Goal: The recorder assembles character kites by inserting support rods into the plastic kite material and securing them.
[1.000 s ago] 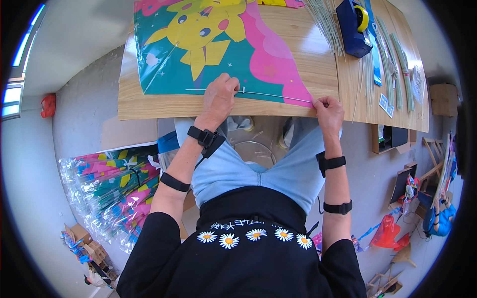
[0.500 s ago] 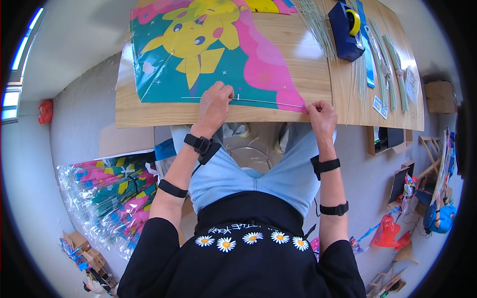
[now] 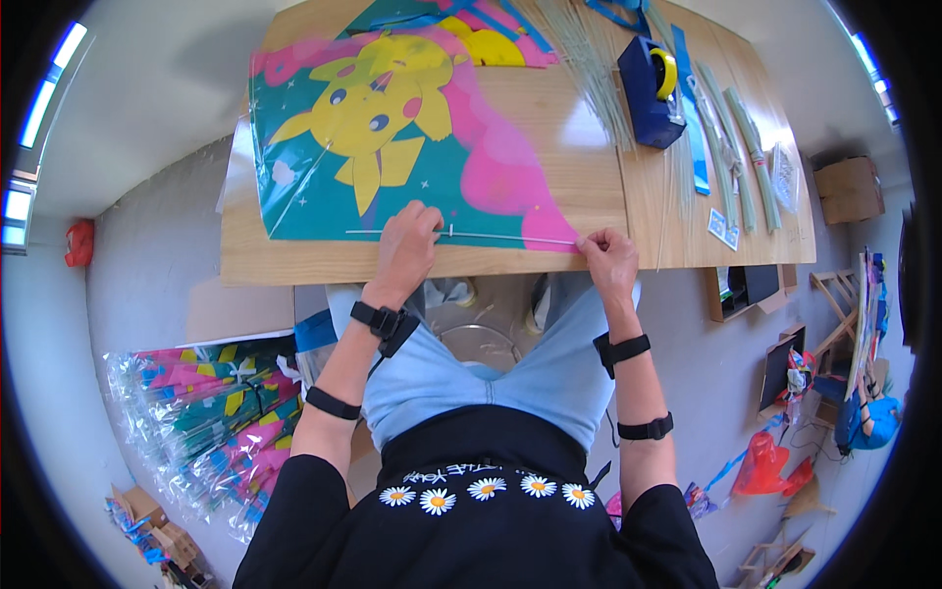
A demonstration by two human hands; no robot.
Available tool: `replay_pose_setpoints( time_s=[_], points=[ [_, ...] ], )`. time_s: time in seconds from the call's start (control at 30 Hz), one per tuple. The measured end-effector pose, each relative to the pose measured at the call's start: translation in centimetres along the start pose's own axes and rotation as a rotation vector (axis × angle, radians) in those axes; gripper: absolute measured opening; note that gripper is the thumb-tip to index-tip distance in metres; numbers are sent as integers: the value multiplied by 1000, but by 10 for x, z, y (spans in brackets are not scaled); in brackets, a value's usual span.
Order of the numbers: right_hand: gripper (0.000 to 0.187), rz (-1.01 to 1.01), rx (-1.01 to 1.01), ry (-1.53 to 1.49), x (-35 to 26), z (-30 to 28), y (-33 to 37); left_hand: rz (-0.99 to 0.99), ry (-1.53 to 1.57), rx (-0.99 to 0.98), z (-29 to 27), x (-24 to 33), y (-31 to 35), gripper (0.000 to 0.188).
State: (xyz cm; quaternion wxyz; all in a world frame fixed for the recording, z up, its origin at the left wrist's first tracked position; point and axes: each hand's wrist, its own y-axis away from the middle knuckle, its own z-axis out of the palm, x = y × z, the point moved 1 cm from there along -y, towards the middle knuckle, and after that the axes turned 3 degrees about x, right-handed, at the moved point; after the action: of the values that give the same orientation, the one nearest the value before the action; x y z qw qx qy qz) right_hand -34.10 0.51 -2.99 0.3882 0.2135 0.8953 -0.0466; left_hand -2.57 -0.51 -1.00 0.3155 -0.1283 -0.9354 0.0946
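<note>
A shiny printed sheet [image 3: 471, 187], like a kite sail in green and pink with a yellow cartoon figure, lies on the wooden table. Along its near edge runs a thin white rod [image 3: 500, 236], with a small white piece on it just right of my left hand [image 3: 408, 245]. The left fingers are curled down over the rod's middle part and closed on it. My right hand [image 3: 610, 257] pinches the rod's right end at the sheet's pink corner; the fingertips hide the very tip.
A dark blue tape dispenser [image 3: 650, 98] with yellow tape stands at the right. Around it lie bundles of thin rods [image 3: 754, 157] and blue strips [image 3: 699, 157]. More printed sheets [image 3: 491, 44] are at the far edge. Plastic-wrapped colourful bundles [image 3: 216, 412] rest on the floor at left.
The view has tilted up, so more of the table's far side shows and everything sits lower. Both hands keep their places on the rod.
</note>
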Motion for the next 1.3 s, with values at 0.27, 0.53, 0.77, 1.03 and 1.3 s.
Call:
replay_pose_setpoints(
  time_s=[0.27,0.53,0.77,1.03,1.3],
  points=[
    [20,12,-25,-92,-14,-14,-64,88,1,52,-30,15,-1,13],
    [15,-283,83,255,-97,33,-163,120,11,-87,-33,39,0,9],
    [26,-294,193,527,-108,70,-221,100,28,-219,-32,44,-1,9],
    [15,-383,188,737,-101,74,-243,91,42,-236,-27,42,-11,7],
    [12,-508,197,777,-93,64,-239,93,42,-252,-23,47,-12,7]
  ],
)
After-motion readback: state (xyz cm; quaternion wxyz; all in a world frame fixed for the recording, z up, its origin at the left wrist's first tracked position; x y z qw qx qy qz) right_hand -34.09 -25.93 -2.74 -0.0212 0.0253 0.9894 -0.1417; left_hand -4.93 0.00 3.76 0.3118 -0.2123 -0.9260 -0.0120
